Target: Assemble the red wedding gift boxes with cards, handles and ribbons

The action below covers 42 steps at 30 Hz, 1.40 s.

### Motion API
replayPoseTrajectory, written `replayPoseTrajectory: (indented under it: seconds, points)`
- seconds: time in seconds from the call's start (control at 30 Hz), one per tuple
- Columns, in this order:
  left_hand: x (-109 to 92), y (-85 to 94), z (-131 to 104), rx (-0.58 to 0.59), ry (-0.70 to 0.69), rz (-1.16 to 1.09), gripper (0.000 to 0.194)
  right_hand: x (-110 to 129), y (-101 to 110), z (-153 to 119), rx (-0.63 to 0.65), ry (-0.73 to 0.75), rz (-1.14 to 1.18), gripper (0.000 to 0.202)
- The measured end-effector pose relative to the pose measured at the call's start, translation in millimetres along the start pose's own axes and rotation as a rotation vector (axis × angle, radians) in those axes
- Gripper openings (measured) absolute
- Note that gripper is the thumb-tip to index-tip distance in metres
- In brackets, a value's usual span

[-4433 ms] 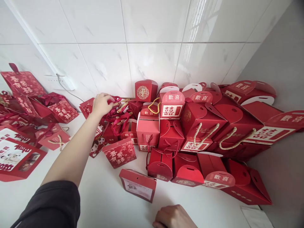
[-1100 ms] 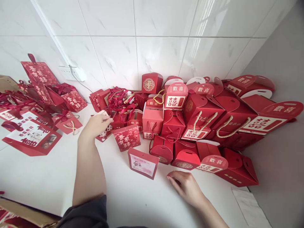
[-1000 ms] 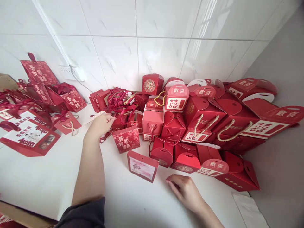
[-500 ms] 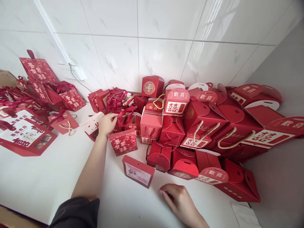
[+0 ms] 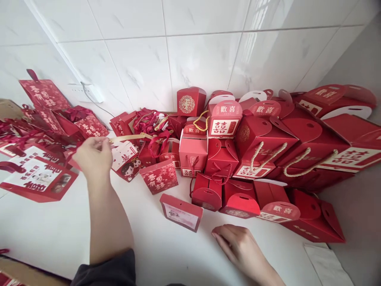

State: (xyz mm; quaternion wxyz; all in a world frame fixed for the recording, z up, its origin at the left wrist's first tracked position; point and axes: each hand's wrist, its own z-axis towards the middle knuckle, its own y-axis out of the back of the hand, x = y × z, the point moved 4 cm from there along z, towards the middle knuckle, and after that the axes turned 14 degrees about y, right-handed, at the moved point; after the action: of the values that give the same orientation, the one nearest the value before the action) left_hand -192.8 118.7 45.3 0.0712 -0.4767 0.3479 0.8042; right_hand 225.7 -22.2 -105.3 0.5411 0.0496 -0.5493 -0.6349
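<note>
My left hand (image 5: 94, 156) pinches one end of a thin gold ribbon (image 5: 127, 137), which stretches right to a tangle of dark red ribbons (image 5: 150, 123). Just below the ribbon stands a white-and-red gift box (image 5: 126, 159) with a cartoon couple on it. A red box with white lettering (image 5: 159, 176) is to its right. Nearer me, a small red box with a pale pink panel (image 5: 181, 214) stands on the white table (image 5: 166, 254). My right hand (image 5: 235, 242) rests on the table right of that box, fingers curled and closed, nothing visible in them.
Many red gift boxes (image 5: 223, 159), some with rope handles, are stacked along the tiled wall (image 5: 137, 71) to the right. More red boxes (image 5: 41, 178) crowd the left side. A socket (image 5: 85, 93) with a cable is on the wall. White paper (image 5: 327, 262) lies front right.
My left hand has moved left from the ribbon tangle, drawing out the gold ribbon's end. The cartoon box behind it is now uncovered. My right hand stays by the pink-panelled box.
</note>
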Motion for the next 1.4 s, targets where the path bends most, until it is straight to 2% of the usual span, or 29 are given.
replayPoseTrajectory:
  seconds: [0.1,0.2,0.3,0.43,0.53,0.57,0.6,0.7,0.8,0.87,0.93,1.03,1.13,1.3,1.4]
  points:
    - [-9,10.8,-8,-0.098,0.063,-0.244,0.026,-1,-2,2,0.019,-0.008,-0.014,0.025]
    - [-32,11.6,-33,-0.030,-0.025,-0.492,0.028,1,1,2,0.007,-0.029,0.050,0.023]
    - [-67,10.4,-78,0.142,-0.063,-0.561,0.030,10,15,5,-0.075,-0.079,0.212,0.018]
    - [-113,3.8,-155,0.444,-0.116,-0.557,0.013,35,46,27,-0.239,-0.111,0.501,0.024]
    - [-126,-9.0,-197,0.685,-0.183,-0.526,0.011,55,63,62,-0.325,-0.097,0.690,0.042]
    - [-127,-13.6,-205,0.751,-0.222,-0.514,0.012,60,68,74,-0.397,-0.073,0.746,0.042]
    - [-126,-17.5,-210,0.797,-0.262,-0.506,0.013,62,73,86,-0.487,-0.045,0.804,0.034]
    - [-118,-23.9,-214,0.814,-0.354,-0.496,0.017,61,84,107,-0.771,0.002,0.824,0.019]
    - [-112,-25.8,-213,0.852,-0.413,-0.483,0.022,56,90,111,-0.855,0.032,0.684,0.007]
    - [-111,-26.6,-215,0.935,-0.432,-0.489,0.025,53,93,110,-0.828,0.044,0.640,0.006]
    - [-112,-27.4,-216,0.973,-0.427,-0.486,0.026,50,93,108,-0.792,0.026,0.689,0.007]
    - [-115,-28.8,-215,0.936,-0.402,-0.468,0.019,45,92,106,-0.731,-0.028,0.788,0.007]
    - [-116,-30.3,-214,0.892,-0.405,-0.468,0.011,42,94,105,-0.695,-0.038,0.760,0.009]
    - [-115,-30.4,-214,0.904,-0.543,-0.531,0.015,42,101,102,-0.599,0.115,0.623,0.016]
    - [-114,-29.9,-215,0.925,-0.653,-0.541,0.017,45,103,100,-0.592,0.201,0.558,0.020]
